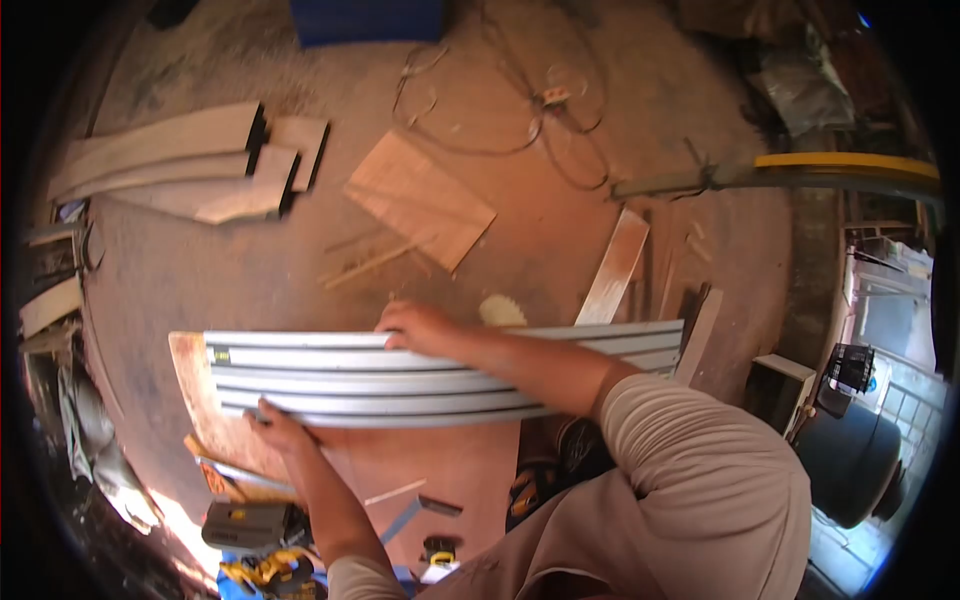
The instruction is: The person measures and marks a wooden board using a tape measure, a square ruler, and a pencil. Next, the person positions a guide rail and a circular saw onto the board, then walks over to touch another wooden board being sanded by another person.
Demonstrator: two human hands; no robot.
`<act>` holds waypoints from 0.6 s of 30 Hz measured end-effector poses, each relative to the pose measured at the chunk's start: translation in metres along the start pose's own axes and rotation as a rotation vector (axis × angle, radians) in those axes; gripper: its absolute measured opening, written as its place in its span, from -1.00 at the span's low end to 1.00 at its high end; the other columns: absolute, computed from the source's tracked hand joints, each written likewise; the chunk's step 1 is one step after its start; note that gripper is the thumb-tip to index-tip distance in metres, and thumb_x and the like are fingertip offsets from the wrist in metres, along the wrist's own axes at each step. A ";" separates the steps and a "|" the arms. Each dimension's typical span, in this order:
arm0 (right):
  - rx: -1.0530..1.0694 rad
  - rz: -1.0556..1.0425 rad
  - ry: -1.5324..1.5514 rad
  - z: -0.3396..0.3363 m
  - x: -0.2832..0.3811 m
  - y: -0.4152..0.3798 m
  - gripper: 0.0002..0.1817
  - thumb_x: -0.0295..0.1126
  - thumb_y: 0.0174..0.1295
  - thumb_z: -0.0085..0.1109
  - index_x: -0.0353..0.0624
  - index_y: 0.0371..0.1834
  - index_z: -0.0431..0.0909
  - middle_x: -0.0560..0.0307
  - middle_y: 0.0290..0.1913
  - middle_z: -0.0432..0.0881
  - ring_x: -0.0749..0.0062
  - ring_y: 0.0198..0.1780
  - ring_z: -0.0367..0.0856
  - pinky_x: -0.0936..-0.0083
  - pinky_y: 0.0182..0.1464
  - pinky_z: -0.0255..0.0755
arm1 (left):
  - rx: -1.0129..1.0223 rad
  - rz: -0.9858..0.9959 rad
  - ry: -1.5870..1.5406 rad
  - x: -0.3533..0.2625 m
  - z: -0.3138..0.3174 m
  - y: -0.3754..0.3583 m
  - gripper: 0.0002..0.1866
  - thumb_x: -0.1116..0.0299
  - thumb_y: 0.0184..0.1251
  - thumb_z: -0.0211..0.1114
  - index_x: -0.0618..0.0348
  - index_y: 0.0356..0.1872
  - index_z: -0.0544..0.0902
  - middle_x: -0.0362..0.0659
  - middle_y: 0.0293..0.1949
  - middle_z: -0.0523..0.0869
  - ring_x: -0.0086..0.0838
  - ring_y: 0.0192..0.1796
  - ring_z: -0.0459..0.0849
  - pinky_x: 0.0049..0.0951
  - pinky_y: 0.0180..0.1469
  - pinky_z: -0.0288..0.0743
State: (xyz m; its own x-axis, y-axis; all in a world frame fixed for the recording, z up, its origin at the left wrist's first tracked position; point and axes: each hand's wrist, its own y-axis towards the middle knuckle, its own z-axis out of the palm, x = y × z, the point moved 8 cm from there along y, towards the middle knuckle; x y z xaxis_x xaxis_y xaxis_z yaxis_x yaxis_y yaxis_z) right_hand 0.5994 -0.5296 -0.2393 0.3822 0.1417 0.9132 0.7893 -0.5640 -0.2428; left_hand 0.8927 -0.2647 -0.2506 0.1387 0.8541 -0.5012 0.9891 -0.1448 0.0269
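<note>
Half-curled, the left hand (pixel 279 429) and right hand (pixel 420 328) are gripping a metal rail (pixel 400 381) near the wooden board's (pixel 192 385) left edge, uneven pressure possibly risking a skew.

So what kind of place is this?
Probably a woodworking shop: flat wooden boards overlap at the upper left, a long metal rail spans the middle, and what looks like a square lies below it.
</note>
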 end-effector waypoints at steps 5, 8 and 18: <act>0.026 0.038 -0.009 0.000 0.003 -0.001 -0.75 -0.37 0.06 0.35 -0.11 -0.16 0.64 0.06 -0.07 0.57 0.07 0.05 0.53 0.25 0.06 0.41 | -0.006 -0.038 0.028 -0.001 -0.002 -0.001 -0.31 0.00 0.36 0.20 0.37 0.31 0.37 0.21 0.26 0.45 0.00 0.30 0.44 -0.25 0.33 0.32; 0.081 0.039 -0.041 0.002 0.003 0.002 -0.74 -0.39 0.06 0.35 -0.14 -0.16 0.63 0.02 -0.07 0.55 0.07 0.07 0.52 0.28 0.07 0.41 | -0.017 -0.049 0.028 -0.002 -0.004 -0.003 -0.31 -0.01 0.37 0.18 0.37 0.31 0.37 0.17 0.26 0.47 0.00 0.29 0.45 -0.25 0.32 0.33; 0.180 -0.018 -0.122 0.022 0.007 0.028 -0.58 -0.34 0.00 0.39 -0.15 -0.03 0.56 -0.06 -0.03 0.57 0.05 0.10 0.50 0.23 0.15 0.39 | -0.001 -0.050 -0.130 -0.011 -0.005 -0.008 -0.36 0.09 0.36 0.24 0.42 0.27 0.40 0.21 0.27 0.44 -0.02 0.32 0.42 -0.27 0.36 0.28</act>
State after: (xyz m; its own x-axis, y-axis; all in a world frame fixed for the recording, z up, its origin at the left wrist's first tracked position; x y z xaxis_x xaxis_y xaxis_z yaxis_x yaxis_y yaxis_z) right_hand 0.6346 -0.5264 -0.2472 0.4141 0.2544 0.8740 0.8655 -0.4073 -0.2915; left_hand 0.8837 -0.2704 -0.2411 0.0818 0.7880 -0.6102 0.9947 -0.1033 0.0001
